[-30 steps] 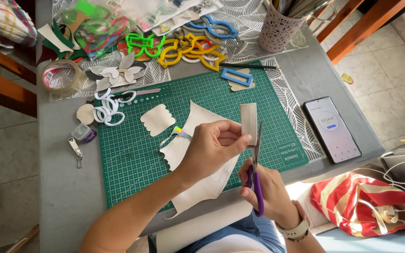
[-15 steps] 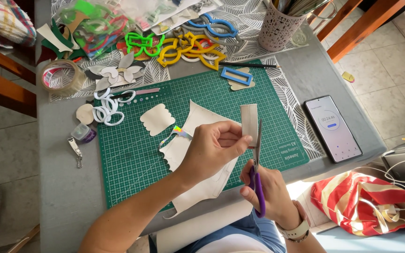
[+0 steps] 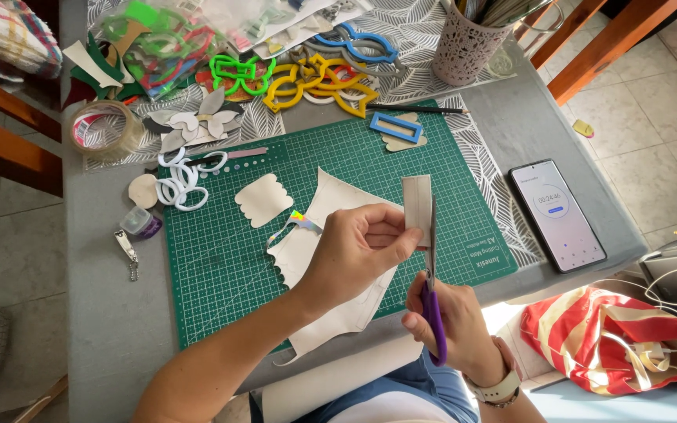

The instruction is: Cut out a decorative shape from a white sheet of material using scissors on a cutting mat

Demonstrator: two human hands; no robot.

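My left hand (image 3: 358, 252) pinches a narrow cream strip of sheet material (image 3: 416, 205) and holds it upright above the green cutting mat (image 3: 221, 258). My right hand (image 3: 452, 321) grips purple-handled scissors (image 3: 432, 301), whose blades point up along the strip's right edge. Under both hands lies a larger cream sheet (image 3: 331, 235) with a scalloped edge. A small scalloped cream cutout (image 3: 263, 200) rests on the mat to the left, with a tiny iridescent scrap (image 3: 295, 223) beside it.
A phone (image 3: 556, 214) with a lit screen lies right of the mat. Coloured plastic stencils (image 3: 307, 74), a tape roll (image 3: 103, 129), white rings (image 3: 182, 180), a small bottle (image 3: 140, 223) and a pen cup (image 3: 468, 43) crowd the far side. A striped bag (image 3: 605, 337) sits at right.
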